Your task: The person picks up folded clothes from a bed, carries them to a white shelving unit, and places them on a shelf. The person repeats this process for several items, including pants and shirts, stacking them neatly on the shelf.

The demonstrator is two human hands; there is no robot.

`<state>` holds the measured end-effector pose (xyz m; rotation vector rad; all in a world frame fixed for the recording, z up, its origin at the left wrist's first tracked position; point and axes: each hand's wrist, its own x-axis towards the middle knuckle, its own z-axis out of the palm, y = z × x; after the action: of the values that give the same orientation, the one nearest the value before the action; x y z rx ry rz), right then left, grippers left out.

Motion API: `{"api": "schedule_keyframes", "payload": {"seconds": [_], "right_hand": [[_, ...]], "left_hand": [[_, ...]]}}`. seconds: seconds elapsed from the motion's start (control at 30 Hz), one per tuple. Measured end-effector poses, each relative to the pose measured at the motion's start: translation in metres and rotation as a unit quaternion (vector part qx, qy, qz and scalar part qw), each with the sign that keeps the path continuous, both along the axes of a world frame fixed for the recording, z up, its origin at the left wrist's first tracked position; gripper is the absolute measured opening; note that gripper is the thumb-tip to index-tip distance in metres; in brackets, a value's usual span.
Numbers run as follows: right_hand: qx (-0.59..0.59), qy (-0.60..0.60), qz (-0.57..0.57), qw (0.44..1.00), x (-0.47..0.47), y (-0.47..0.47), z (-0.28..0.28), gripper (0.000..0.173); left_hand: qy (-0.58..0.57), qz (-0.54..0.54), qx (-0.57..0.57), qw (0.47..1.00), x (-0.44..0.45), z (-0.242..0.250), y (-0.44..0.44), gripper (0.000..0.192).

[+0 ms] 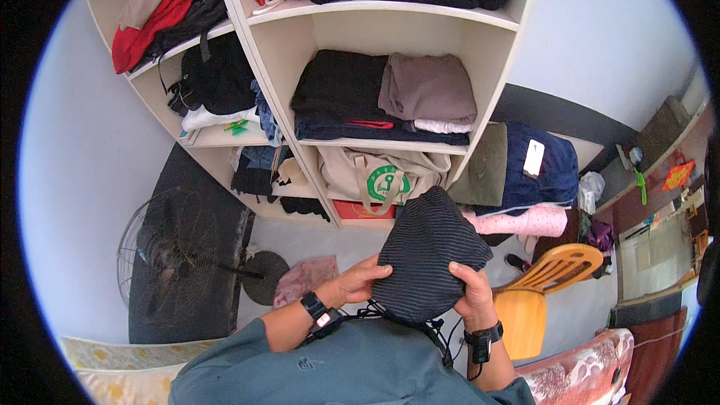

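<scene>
A dark garment with thin light stripes, folded into a bundle, is held up in front of my chest. My left hand grips its left edge, thumb on top and fingers underneath. On the opposite edge my right hand has the same kind of hold. The hidden fingers lie beneath the cloth. Beyond the bundle stands a white shelf unit. Its middle compartment holds folded black clothing beside a folded grey-brown garment, both on top of dark folded clothes. A canvas tote bag lies in the compartment below.
Left of me stands a floor fan. A wooden chair is at my right, near a pink cloth roll and dark blue folded clothing bearing a white phone-like object. A patterned pink cloth lies on the floor.
</scene>
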<state>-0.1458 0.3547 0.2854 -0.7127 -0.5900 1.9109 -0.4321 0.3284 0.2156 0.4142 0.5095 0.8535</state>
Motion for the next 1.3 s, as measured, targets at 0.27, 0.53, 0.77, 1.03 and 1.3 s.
{"api": "schedule_keyframes", "payload": {"seconds": [0.27,0.53,0.77,1.03,1.3], "right_hand": [[0.103,-0.167,0.102,0.975,-0.013,0.156,0.028,0.066],[0.375,-0.272,0.117,0.879,-0.135,0.373,0.132,0.079],[0.297,-0.218,0.126,0.921,-0.238,0.475,0.157,0.059],[0.058,-0.181,0.088,0.978,-0.234,0.550,0.108,0.048],[0.240,-0.208,-0.172,0.932,-0.107,0.617,0.091,0.056]], "left_hand": [[0.125,0.120,0.053,0.983,-0.040,0.051,0.126,0.074],[0.233,0.279,0.172,0.915,-0.143,0.164,0.278,0.074],[0.160,0.302,0.214,0.915,-0.232,0.190,0.372,0.059],[0.174,0.258,0.129,0.942,-0.243,0.169,0.450,0.049],[0.082,0.203,0.264,0.939,-0.194,0.159,0.520,0.024]]}}
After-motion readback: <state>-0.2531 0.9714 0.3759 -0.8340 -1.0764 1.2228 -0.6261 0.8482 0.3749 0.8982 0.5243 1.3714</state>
